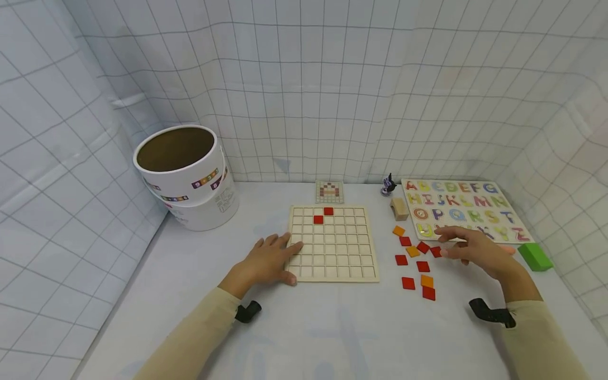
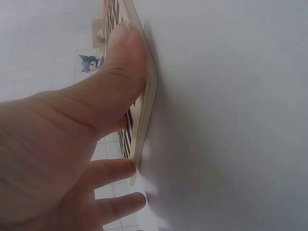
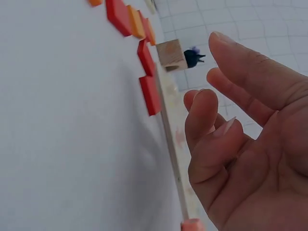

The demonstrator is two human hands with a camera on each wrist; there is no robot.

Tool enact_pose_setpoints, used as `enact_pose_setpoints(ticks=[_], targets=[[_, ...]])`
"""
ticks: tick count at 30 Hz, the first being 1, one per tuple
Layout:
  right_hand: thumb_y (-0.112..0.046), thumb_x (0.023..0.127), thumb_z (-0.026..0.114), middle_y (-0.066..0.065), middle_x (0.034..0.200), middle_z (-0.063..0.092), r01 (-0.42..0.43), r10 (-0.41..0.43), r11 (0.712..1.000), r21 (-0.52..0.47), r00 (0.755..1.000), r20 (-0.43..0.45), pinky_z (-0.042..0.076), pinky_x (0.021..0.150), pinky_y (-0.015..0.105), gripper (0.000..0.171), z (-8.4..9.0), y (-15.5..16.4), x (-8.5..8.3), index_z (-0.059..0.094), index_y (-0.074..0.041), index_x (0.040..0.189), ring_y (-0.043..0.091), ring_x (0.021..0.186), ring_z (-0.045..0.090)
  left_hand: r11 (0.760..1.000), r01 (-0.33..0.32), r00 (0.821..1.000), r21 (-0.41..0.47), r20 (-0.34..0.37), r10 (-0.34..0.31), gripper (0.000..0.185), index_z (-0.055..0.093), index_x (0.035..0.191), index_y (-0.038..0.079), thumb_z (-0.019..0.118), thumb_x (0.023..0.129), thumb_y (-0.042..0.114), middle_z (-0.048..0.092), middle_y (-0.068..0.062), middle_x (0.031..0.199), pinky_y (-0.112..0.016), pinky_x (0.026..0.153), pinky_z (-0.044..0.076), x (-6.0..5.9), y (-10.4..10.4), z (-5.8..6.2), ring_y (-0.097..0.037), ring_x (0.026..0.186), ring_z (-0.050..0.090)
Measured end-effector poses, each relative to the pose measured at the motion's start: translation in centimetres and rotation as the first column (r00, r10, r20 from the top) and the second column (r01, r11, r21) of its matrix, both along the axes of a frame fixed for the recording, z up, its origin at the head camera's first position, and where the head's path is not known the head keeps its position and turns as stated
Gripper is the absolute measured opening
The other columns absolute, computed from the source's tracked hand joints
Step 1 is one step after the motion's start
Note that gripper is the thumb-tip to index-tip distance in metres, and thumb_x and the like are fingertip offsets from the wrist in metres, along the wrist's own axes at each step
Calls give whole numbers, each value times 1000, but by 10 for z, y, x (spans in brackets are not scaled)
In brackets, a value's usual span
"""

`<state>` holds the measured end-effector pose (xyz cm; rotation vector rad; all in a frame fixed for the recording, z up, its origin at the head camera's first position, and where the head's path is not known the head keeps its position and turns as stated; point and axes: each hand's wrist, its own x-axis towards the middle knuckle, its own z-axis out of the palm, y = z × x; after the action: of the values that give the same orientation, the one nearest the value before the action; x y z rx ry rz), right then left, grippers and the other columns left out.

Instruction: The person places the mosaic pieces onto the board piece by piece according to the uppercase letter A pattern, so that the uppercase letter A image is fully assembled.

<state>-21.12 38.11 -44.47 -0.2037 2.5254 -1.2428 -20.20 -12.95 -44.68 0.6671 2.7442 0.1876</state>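
A wooden grid board (image 1: pixel 332 259) lies flat on the white table, with two red tiles (image 1: pixel 318 219) in its upper squares. My left hand (image 1: pixel 268 259) rests at the board's left side, fingers spread; in the left wrist view the thumb (image 2: pixel 124 53) lies over the board's edge. Right of the board, several loose red tiles (image 1: pixel 423 266) and orange tiles (image 1: pixel 427 281) are scattered. Above the far right ones hovers my right hand (image 1: pixel 477 252), its fingers loosely bent. The right wrist view shows nothing between those fingers, with red tiles (image 3: pixel 150 95) beyond them.
A small pattern card (image 1: pixel 329 192) lies behind the grid board. An alphabet board (image 1: pixel 451 193), a wooden block (image 1: pixel 399 209), a small dark figurine (image 1: pixel 388 184) and a green block (image 1: pixel 535 257) are on the right. A large white bucket (image 1: pixel 204 203) stands at the back left.
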Motion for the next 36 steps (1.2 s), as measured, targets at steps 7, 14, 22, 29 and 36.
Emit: enact_pose_setpoints(ticks=[7,14,22,29,36], targets=[[-32,92,77,15,118,56,12,-14,997,70,999,29,50,67,28,54,-21,11,7,59,-9,137,27,102,51,1000,-6,1000,6,15,6,93,37,160,24,76,81,56,25,-18,167,-69,117,22,1,0,1,-46,150,25],[-27,92,77,10,101,53,12,-11,992,128,1000,-10,47,61,27,45,-23,5,2,62,-6,130,22,86,52,1000,-12,1000,2,16,12,94,37,160,24,77,81,55,25,-17,167,-68,117,22,1,1,3,-46,150,25],[-20,93,75,8,93,53,-3,7,988,153,1000,-29,44,59,26,35,-20,0,0,65,-4,122,19,77,51,999,-17,999,30,43,15,93,38,159,22,78,81,52,24,-18,167,-68,118,20,2,1,8,-47,151,22],[-23,93,76,8,96,53,10,-4,983,184,999,-33,49,63,27,30,-20,0,1,62,-5,113,23,88,52,1000,-12,999,25,31,12,93,38,159,23,77,81,54,24,-17,167,-68,118,21,2,2,7,-46,151,23],[-23,97,72,11,96,53,68,-69,997,27,996,47,55,62,30,34,-19,3,2,55,-1,117,21,76,57,999,-15,999,35,42,14,93,38,159,22,78,81,53,24,-17,167,-68,118,21,3,1,8,-47,151,22]])
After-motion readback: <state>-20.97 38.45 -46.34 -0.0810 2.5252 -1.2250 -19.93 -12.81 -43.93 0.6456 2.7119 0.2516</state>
